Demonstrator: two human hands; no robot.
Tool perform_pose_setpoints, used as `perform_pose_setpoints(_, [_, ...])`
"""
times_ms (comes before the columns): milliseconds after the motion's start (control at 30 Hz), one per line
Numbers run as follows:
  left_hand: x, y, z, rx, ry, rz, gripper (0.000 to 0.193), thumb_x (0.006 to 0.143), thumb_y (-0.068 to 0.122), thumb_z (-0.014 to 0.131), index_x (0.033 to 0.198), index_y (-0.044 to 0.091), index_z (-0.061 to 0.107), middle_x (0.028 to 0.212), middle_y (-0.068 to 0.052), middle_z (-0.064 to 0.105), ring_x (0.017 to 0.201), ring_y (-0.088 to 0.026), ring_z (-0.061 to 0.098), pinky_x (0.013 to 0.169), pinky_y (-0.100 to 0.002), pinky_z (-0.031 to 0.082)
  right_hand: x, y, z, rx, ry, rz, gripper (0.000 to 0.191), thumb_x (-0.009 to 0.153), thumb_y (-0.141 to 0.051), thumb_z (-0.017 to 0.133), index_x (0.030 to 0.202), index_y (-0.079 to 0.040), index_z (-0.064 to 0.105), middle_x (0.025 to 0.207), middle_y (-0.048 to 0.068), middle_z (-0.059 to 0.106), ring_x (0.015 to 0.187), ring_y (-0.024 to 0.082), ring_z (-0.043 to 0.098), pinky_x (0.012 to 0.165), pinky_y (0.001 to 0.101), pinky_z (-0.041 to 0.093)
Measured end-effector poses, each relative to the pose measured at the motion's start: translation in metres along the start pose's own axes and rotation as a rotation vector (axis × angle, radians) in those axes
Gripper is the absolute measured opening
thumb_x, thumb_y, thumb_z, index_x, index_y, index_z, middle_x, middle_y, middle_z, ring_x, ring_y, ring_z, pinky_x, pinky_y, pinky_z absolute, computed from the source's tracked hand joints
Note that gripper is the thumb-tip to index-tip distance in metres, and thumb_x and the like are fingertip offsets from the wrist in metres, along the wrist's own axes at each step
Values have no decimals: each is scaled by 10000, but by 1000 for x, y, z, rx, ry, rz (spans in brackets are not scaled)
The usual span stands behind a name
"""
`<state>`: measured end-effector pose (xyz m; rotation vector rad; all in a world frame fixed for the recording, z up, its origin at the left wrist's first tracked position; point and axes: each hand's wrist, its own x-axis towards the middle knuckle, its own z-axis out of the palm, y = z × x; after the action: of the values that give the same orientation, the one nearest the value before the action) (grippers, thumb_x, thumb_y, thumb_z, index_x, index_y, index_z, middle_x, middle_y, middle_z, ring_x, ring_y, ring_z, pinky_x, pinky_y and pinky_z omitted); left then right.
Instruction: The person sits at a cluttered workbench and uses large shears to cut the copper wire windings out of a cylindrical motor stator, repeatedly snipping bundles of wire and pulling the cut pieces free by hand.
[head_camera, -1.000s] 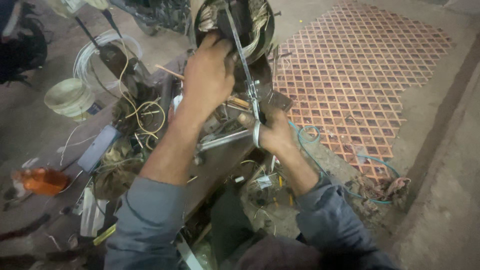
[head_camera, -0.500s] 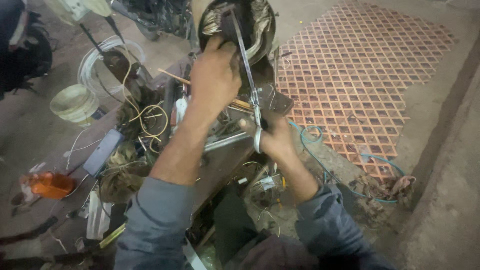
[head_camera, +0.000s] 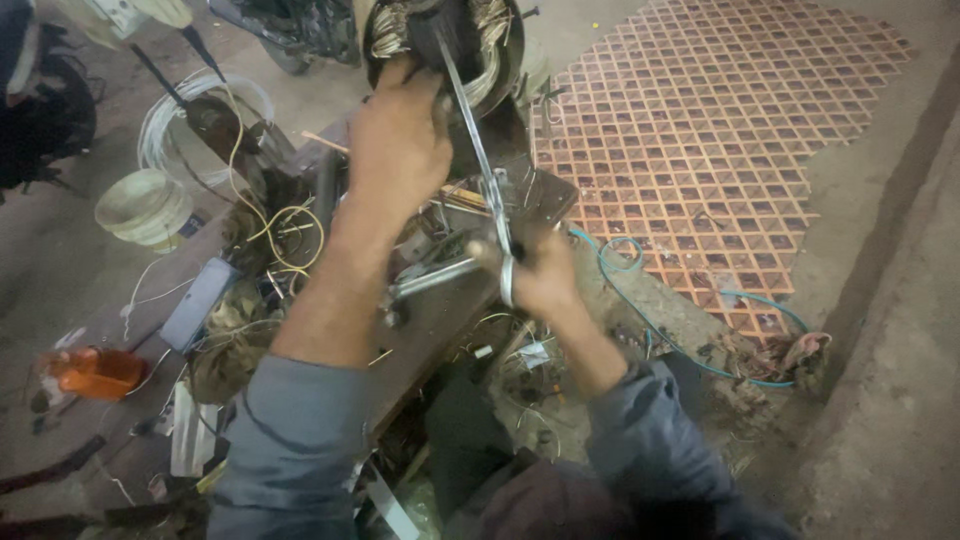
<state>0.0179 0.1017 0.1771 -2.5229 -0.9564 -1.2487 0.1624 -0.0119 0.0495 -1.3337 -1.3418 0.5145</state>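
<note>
Hands: left hand (head_camera: 398, 150) grips the rim of the round motor stator (head_camera: 445, 45) at the top centre of the frame; right hand (head_camera: 540, 275) is closed around the handles of the long scissors (head_camera: 480, 160)
Scissors: blades reach up into the stator's copper windings
Stator: stands at the far edge of the cluttered worktop (head_camera: 440, 320)
Left of frame: yellow wire (head_camera: 290, 225), white bowl (head_camera: 145, 205), orange object (head_camera: 95, 370)
Right of frame: red patterned floor (head_camera: 720, 130), teal cable (head_camera: 650, 320)
</note>
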Motion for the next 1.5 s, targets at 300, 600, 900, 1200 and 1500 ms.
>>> perform_pose_setpoints(300, [-2, 1, -3, -28, -8, -12, 83, 907, 31, 642, 988, 27, 662, 1159, -205, 645, 949, -448, 651, 792, -523, 532, 8, -26, -7, -68, 19, -1, 426, 786, -404, 869, 954, -27, 762, 692, 71, 692, 626, 148, 600, 594, 354, 505])
perform_pose_setpoints(600, [1, -4, -8, -33, -69, 39, 165, 911, 39, 652, 1069, 61, 698, 1207, -193, 646, 994, -421, 664, 834, -504, 545, -11, -3, 2, 39, 79, -116, 312, 866, -347, 838, 905, -46, 767, 716, 84, 709, 620, 153, 632, 588, 354, 509])
perform_pose_setpoints(900, [7, 7, -14, 168, -118, 45, 431, 729, 144, 778, 1134, 50, 663, 1214, -181, 628, 899, -402, 684, 720, -507, 560, -29, 7, 4, -347, 157, -228, 370, 799, -390, 888, 783, -47, 751, 595, 140, 632, 491, 316, 593, 494, 418, 455])
perform_pose_setpoints(1200, [-7, 0, -29, 145, -28, 99, 234, 857, 171, 811, 1029, 70, 688, 1177, -118, 662, 883, -375, 696, 717, -491, 555, -20, -11, -8, -216, 243, -262, 276, 861, -307, 857, 844, -50, 758, 658, 121, 665, 542, 281, 632, 510, 382, 456])
perform_pose_setpoints(1500, [-14, -20, -54, 49, -10, 261, 273, 941, 233, 834, 1105, 68, 690, 1317, -113, 687, 1071, -345, 704, 857, -443, 574, -14, 26, -73, -402, 182, -261, 332, 814, -304, 894, 895, -12, 758, 701, 136, 681, 573, 220, 616, 538, 371, 470])
